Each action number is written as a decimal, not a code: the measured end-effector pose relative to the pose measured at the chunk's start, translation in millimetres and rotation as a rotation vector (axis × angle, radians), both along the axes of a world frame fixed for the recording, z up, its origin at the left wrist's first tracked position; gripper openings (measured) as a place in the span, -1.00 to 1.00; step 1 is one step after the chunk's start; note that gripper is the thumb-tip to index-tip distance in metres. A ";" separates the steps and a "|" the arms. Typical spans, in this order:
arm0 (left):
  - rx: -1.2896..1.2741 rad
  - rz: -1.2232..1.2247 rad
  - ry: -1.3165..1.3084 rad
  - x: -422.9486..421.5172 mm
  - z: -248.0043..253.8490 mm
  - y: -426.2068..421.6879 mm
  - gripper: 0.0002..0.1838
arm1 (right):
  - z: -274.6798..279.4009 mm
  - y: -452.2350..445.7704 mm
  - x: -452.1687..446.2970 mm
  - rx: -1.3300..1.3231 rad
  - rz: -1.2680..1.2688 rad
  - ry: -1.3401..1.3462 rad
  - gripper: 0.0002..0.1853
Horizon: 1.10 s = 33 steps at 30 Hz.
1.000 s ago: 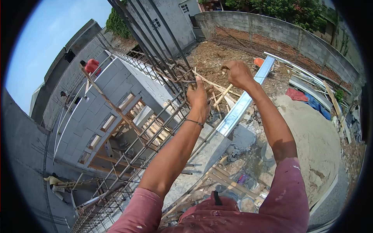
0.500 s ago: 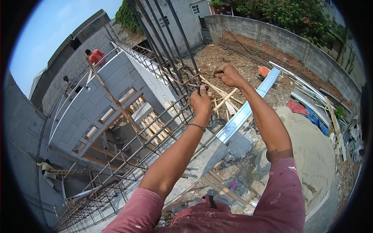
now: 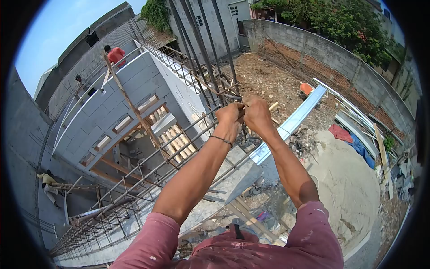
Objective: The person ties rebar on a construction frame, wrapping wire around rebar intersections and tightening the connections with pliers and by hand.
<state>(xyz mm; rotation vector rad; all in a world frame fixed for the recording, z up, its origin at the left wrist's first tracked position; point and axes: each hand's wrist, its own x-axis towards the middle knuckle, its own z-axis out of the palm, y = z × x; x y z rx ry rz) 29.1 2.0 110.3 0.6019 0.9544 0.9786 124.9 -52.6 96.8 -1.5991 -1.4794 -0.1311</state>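
My left hand (image 3: 229, 119) is closed, its fingers curled in at the joint where the upright steel rebars (image 3: 207, 54) meet the horizontal rebar cage (image 3: 148, 172). Right beside it, my right hand (image 3: 258, 115) is also closed, its fingertips meeting those of the left. Between the two hands there is something dark and small, mostly covered by the fingers, that I cannot make out. Bent steel ties (image 3: 226, 89) wrap the upright bars just above my hands.
A grey block wall (image 3: 125, 89) rises at left, with a person in a red top (image 3: 115, 55) on it. Another person (image 3: 48, 184) is lower left. A shiny metal channel (image 3: 291, 125) slopes away on the right, beside a sand pile (image 3: 345, 188). Ground lies far below.
My right hand has come down and left from beside the bars to meet my left hand. The left hand has turned, its back now uppermost. The view has shifted slightly.
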 end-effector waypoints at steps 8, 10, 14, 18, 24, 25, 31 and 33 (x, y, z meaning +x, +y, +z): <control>-0.013 -0.209 -0.067 -14.6 -1.0 -4.1 -0.71 | -29.9 -7.9 -29.7 0.056 -0.043 0.764 -0.73; 0.042 -0.260 -0.089 -14.2 -13.1 5.3 -0.64 | -34.2 -5.3 -36.3 0.121 -0.101 0.664 -0.73; 0.209 -0.251 -0.094 -16.5 -28.4 -4.5 -0.62 | -34.2 -5.3 -32.4 0.101 -0.098 0.512 -0.74; 0.427 -0.224 0.086 -15.2 -39.1 -2.9 -0.60 | -25.6 -14.7 -1.6 -0.059 0.041 0.336 -0.77; 0.537 -0.161 0.167 -9.2 -44.4 3.7 -0.62 | -2.5 8.2 9.5 0.035 0.090 0.607 -0.82; 0.576 -0.151 0.151 -9.2 -45.2 2.3 -0.64 | 2.4 10.1 6.5 -0.054 0.086 0.534 -0.84; 0.565 -0.073 0.371 -16.0 -31.4 -5.0 -0.78 | 11.3 27.7 22.3 0.064 0.059 -0.123 -0.87; 0.461 -0.072 0.364 -17.1 -25.5 -5.2 -0.85 | 10.7 31.2 27.6 0.106 0.082 -0.233 -0.85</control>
